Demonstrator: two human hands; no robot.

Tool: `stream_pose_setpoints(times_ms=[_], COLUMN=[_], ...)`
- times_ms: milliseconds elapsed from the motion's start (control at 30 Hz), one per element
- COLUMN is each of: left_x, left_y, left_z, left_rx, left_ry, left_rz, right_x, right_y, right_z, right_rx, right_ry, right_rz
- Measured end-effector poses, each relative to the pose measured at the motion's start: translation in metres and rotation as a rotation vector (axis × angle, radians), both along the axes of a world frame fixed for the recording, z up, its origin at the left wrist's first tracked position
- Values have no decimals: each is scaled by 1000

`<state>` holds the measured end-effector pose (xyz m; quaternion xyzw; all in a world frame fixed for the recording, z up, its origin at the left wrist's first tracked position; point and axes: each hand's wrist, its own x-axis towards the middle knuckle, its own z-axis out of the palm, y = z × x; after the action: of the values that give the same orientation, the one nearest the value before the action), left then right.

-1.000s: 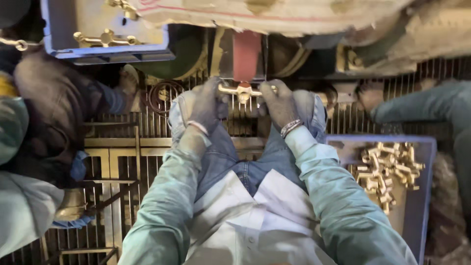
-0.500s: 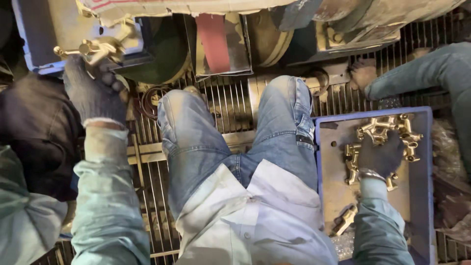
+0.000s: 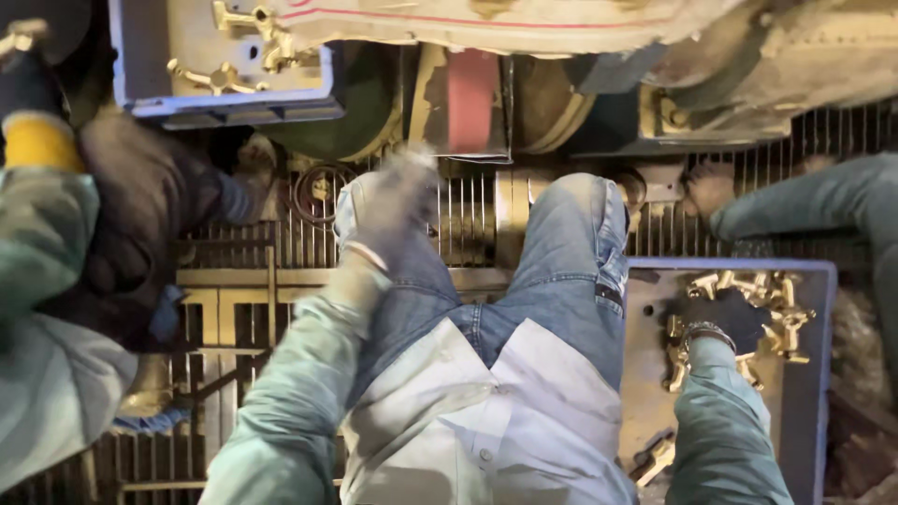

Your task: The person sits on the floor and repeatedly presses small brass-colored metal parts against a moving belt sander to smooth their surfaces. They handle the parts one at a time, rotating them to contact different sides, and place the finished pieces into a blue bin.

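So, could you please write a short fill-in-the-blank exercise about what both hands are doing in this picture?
1. The right hand, in a dark glove, reaches into the blue tray of ____-coloured metal fittings.
2. The blurred left hand is above the person's ____ knee.
3. Another blue tray with similar fittings sits at the upper ____ of the view.

Missing words: brass; left; left

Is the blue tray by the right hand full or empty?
Partly full. The blue tray holds a pile of brass parts under the gloved right hand, with bare floor showing.
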<state>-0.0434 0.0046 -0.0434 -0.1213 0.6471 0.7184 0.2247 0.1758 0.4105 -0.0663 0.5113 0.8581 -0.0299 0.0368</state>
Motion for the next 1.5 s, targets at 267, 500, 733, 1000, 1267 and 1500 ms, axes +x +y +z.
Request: stream_pose_setpoints(times_ms=[267, 500, 733, 1000, 1267, 1500], left_x=[22, 19, 18, 20, 31, 65], left_y=[6, 15, -1, 9, 23, -14], left_z=[-35, -49, -19, -21, -17, 13], left_rx=[223, 399, 265, 168, 63, 69], left_ry=[-88, -106, -149, -105, -47, 129], left_rz=[-132, -84, -78, -151, -168, -90], right_x=[-23, -31, 20, 61, -37, -115], right_y=[-25, -41, -17, -8, -77, -185], right_z=[17, 20, 7, 50, 106, 87], right_rx=[27, 28, -93, -389, -1945, -2035], right_ry=[-124, -154, 181, 1087, 1882, 890], right_rz=[68, 115, 144, 32, 11, 236])
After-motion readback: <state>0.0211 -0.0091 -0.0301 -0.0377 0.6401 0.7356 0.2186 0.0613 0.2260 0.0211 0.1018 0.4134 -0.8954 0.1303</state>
